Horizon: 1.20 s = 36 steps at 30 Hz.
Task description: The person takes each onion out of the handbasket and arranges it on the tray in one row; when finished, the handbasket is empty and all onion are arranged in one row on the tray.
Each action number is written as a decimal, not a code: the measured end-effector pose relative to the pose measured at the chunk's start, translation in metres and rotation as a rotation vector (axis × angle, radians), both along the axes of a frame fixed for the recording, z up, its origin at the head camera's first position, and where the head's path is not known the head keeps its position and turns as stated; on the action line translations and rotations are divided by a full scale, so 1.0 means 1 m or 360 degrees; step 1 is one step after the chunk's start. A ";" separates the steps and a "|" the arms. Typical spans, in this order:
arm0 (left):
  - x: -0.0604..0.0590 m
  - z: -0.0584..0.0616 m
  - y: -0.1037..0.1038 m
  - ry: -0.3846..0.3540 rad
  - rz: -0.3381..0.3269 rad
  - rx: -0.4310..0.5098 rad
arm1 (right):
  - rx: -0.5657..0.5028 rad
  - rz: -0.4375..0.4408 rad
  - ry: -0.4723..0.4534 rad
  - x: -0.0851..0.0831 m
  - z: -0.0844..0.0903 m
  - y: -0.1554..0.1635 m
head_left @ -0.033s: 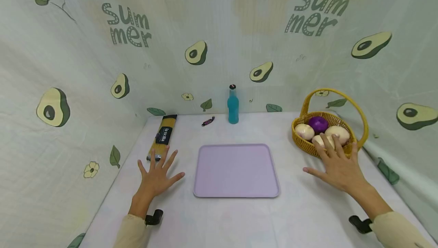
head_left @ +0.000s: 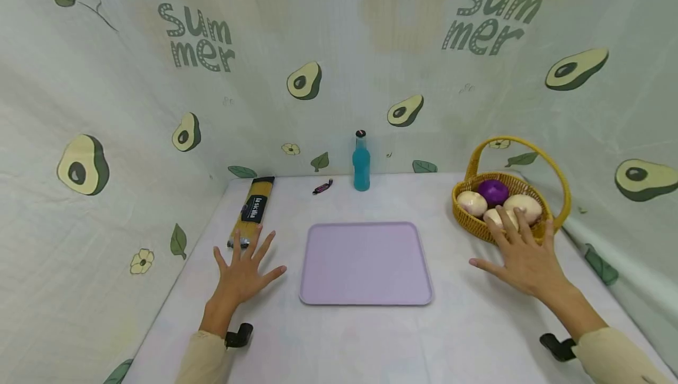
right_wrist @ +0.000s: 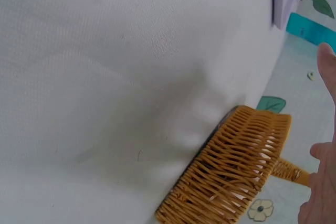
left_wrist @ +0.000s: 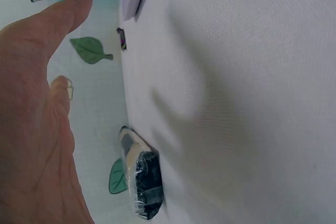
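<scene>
The left hand [head_left: 241,272] lies flat with fingers spread on the white-clothed worktop [head_left: 365,337], fingertips just short of a long yellow spaghetti packet [head_left: 251,212] whose dark label reads "la sicilia", as far as it can be read. The right hand [head_left: 521,257] is open too, its straight fingers over the near rim of the woven yellow handled basket [head_left: 561,189] holding pale round vegetables [head_left: 521,206] and a purple one [head_left: 492,191]. Between the hands lies a lilac rectangular tray [head_left: 365,263]. The backdrop reads "Summer".
</scene>
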State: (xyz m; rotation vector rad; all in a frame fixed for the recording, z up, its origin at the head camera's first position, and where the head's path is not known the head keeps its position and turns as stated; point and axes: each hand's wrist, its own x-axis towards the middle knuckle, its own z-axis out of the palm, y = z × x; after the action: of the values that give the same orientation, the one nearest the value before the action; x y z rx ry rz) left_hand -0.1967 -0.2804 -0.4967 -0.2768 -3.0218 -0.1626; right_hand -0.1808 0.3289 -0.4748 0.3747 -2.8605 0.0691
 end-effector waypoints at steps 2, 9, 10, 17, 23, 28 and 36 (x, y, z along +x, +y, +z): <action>-0.001 0.000 0.001 -0.0006 -0.0006 -0.0006 | -0.0007 -0.0003 -0.0003 0.001 -0.001 0.000; -0.005 0.001 0.003 0.0039 -0.0031 0.0029 | -0.0053 -0.0002 0.0028 0.002 -0.001 -0.002; -0.006 0.001 0.004 0.0061 -0.0043 0.0054 | -0.0054 -0.0001 0.0036 0.002 0.000 -0.003; 0.003 -0.008 0.016 0.0080 -0.0118 0.0194 | -0.0092 0.0067 0.0069 0.015 0.000 -0.010; -0.002 -0.019 0.031 0.0180 -0.0179 0.0383 | -0.0301 0.0103 0.0061 0.011 0.003 -0.022; -0.012 -0.025 0.041 0.0093 -0.0242 0.0770 | -0.0422 0.0085 0.0084 0.000 0.008 -0.027; -0.022 -0.035 0.047 -0.0055 -0.0234 0.1005 | -0.0499 0.0105 0.0156 -0.017 0.016 -0.026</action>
State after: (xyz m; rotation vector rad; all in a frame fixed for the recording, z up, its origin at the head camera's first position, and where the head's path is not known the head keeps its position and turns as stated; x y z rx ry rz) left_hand -0.2189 -0.2334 -0.5322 -0.4284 -2.7881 -1.1045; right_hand -0.1974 0.3028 -0.4584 0.3945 -2.6802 0.4904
